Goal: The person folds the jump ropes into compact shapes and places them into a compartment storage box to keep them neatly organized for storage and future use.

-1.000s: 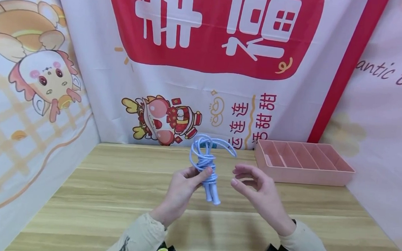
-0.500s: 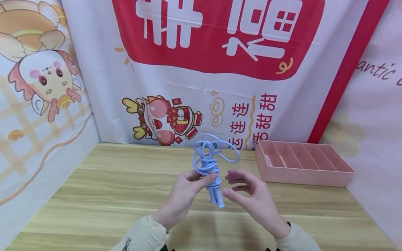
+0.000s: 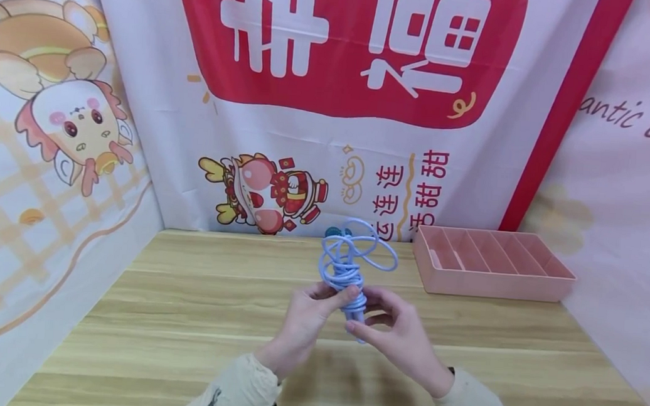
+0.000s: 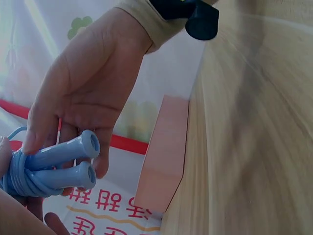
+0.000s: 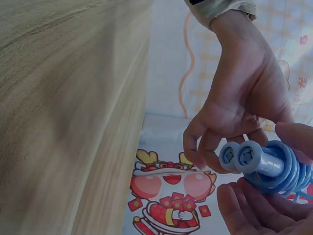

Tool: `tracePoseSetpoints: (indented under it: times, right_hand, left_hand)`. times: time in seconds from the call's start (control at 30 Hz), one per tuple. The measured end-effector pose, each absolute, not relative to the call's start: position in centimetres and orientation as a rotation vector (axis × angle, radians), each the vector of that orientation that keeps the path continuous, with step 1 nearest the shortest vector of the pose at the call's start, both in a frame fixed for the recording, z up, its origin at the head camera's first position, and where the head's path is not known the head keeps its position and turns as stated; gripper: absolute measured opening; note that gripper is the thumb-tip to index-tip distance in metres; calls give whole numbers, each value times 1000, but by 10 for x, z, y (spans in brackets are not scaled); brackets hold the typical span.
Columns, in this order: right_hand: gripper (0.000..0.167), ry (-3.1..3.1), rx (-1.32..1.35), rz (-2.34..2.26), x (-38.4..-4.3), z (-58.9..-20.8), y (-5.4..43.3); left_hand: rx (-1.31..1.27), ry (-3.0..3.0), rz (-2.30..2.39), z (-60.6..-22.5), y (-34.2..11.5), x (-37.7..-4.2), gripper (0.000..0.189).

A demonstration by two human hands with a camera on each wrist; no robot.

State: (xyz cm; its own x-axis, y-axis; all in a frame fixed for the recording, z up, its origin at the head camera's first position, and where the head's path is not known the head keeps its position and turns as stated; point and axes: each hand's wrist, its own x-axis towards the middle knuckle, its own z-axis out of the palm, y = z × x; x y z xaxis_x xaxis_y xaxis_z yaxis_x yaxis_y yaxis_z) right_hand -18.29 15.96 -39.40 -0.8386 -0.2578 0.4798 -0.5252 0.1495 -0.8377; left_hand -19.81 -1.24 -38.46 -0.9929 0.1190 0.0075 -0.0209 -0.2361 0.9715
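A light blue jump rope [image 3: 345, 273] is held up above the table, its cord wound round two handles and loose loops standing out at the top. My left hand [image 3: 302, 324] pinches the wound cord, thumb in front and fingers behind. My right hand [image 3: 397, 334] has its thumb across the handles and its fingers curled behind them. In the left wrist view, the jump rope's handles [image 4: 66, 152] point toward the right, in front of the right hand's fingers [image 4: 102, 152]. The right wrist view shows the handle ends [image 5: 247, 155] between both hands; the left hand's grip is partly hidden there.
A pink divided tray [image 3: 500, 284] stands at the table's back right, against the printed backdrop [image 3: 330, 134]. Printed cloths also rise along the left and right sides. Light wood tabletop [image 3: 181, 319] lies beneath both hands. A small teal patch [image 3: 334, 232] shows behind the loops.
My right hand has moved left and its fingers have gone from apart to round the handles. My left hand has shifted slightly right and down with the jump rope.
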Motion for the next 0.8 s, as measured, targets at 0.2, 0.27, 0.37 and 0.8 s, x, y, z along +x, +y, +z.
tracePoseSetpoints:
  times: [0.2,0.27,0.37,0.8]
  right_hand:
    - [47,-2157,678,1702,-182,-399,155]
    - [42,-2128,651,1666,-182,-400,154]
    - [35,-2087,604,1598,-183,-401,155]
    - [25,-2064,555,1359,-159,-367,165]
  left_hand:
    - [73,1823,2480,-387,1,-196,39]
    - [63,1815,2494,-387,6,-195,40]
    - [62,1811,2499,-386,13,-194,40]
    - [132,1876,2405,-380,34,-195,44]
